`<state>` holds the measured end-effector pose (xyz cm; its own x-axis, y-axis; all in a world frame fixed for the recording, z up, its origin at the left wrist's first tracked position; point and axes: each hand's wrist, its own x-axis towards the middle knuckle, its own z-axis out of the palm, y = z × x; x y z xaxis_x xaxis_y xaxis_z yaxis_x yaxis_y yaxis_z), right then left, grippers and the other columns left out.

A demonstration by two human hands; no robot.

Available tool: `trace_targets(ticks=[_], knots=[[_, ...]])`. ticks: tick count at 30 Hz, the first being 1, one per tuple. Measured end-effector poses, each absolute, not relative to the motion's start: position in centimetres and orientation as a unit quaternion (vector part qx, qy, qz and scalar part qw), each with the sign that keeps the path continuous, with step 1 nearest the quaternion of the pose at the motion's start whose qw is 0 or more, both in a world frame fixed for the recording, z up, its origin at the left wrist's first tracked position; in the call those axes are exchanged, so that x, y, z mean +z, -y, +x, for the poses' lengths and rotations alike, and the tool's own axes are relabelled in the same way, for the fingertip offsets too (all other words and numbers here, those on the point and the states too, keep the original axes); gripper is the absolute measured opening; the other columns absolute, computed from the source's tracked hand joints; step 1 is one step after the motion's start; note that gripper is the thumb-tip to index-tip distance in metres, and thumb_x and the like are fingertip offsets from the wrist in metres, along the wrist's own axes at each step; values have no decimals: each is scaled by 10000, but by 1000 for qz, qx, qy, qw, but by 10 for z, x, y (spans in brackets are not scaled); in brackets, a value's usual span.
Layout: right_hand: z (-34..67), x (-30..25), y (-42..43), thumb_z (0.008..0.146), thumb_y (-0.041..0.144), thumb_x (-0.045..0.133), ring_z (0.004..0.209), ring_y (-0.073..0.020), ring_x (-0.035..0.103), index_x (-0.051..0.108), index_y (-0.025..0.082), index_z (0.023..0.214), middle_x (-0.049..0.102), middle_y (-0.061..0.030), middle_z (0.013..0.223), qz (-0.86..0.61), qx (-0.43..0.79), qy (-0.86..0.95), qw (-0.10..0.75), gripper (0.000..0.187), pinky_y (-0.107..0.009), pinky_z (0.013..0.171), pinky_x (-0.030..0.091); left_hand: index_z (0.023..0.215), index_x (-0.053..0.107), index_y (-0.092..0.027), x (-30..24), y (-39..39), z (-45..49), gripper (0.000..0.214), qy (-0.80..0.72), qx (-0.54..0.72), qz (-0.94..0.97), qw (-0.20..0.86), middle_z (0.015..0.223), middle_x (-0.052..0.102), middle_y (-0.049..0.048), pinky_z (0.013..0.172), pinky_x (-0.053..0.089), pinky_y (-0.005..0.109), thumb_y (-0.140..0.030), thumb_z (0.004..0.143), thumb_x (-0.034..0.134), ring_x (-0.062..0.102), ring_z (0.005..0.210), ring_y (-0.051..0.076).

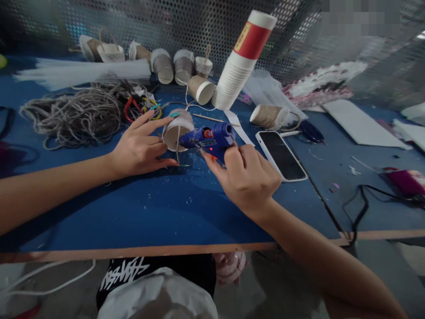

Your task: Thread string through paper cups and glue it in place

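A blue hot glue gun is in my right hand, its fingers wrapped round the handle. The nozzle points left and reaches the open end of a paper cup. That cup lies on its side, wrapped on the outside in greyish material. My left hand steadies it, index finger on top and thumb low near the rim. A thin cord runs down across the cup's mouth towards the thumb. Whether the nozzle touches cord or cup, I cannot tell.
Behind are a tangled grey cord pile, red-handled scissors, several wrapped cups and a tall, leaning paper cup stack. A phone lies right of the glue gun. A perforated metal screen stands at the back.
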<state>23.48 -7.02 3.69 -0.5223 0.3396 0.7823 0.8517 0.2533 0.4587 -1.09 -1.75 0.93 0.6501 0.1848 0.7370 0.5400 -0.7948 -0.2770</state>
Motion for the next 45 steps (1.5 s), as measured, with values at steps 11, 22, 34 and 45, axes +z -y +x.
trace_targets(ticks=[11, 22, 34, 45], knots=[[231, 41, 68, 839, 208, 594, 457, -89, 398, 529, 188, 658, 479, 33, 502, -348, -499, 750, 258, 193, -234, 453, 287, 612, 538, -176, 2, 14, -12, 417, 238, -344, -880, 224, 543, 609, -18, 1036, 483, 561, -490, 873, 619, 647, 1152, 292], [229, 41, 67, 803, 146, 576, 443, -87, 401, 543, 187, 650, 496, 31, 500, -354, -517, 740, 244, 162, -231, 460, 292, 712, 595, -167, 8, 18, -11, 415, 312, -272, -904, 103, 722, 698, 16, 1151, 329, 610, -523, 916, 530, 556, 1272, 300], [233, 44, 68, 811, 275, 641, 459, -94, 383, 554, 199, 680, 473, 31, 518, -339, -508, 746, 265, 174, -245, 461, 263, 634, 559, -178, 6, 17, -12, 422, 293, -290, -902, 128, 634, 662, 18, 1147, 354, 595, -495, 912, 552, 566, 1260, 295], [229, 44, 67, 854, 311, 612, 440, -74, 393, 535, 192, 637, 476, 38, 502, -354, -523, 731, 259, 259, -219, 459, 288, 634, 534, -156, 11, 18, -12, 419, 290, -277, -911, 99, 643, 657, 19, 1123, 341, 644, -464, 918, 553, 548, 1270, 331]])
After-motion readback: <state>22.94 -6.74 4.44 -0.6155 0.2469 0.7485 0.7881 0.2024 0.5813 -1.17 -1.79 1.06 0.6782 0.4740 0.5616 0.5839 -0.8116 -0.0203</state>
